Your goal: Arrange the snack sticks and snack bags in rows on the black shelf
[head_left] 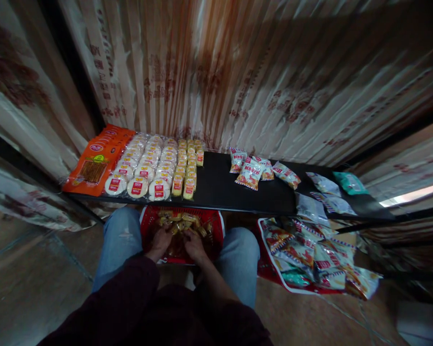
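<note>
black shelf runs from ten to two o'clock ahead of me, pleated printed sheeting behind it, brown tiled floor below. red basket sits between my knees, holding small yellow-wrapped snack packets. my left hand and right hand are both down in it, apart from each other, fingers at the packets; can't tell whether either is closed on one. second red basket at three o'clock, heaped with white-and-red snack bags, some poking past the rim. on the shelf: orange snack bag at ten; three rows of round white crackers, eleven; upright yellow packets, twelve; loose snack bags, one to two; teal bag, two. shelf's front edge crowds the near basket's far rim.
</note>
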Tool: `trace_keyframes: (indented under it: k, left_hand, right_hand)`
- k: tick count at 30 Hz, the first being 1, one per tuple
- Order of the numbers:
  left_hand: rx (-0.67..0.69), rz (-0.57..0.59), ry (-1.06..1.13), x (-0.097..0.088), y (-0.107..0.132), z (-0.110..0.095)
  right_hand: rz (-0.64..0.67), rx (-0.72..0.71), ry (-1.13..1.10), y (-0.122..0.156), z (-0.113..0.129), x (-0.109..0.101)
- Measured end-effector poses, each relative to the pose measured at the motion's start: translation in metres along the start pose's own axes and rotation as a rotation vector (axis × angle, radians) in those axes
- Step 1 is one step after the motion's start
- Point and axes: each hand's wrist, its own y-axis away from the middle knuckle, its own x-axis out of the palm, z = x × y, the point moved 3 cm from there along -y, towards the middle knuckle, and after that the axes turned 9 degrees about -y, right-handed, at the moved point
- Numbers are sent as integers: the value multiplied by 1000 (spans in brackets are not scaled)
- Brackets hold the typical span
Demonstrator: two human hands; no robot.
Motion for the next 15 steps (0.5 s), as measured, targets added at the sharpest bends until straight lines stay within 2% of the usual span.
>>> trace_keyframes:
  k: [7, 15]
  left_hand:
    - [13, 75, 7, 27, -21, 9]
    - [56, 105, 31, 35, -24, 13]
  right_hand:
    - [3, 93, -127, -15, -14, 12]
    - [-31, 143, -282, -17, -30, 19]
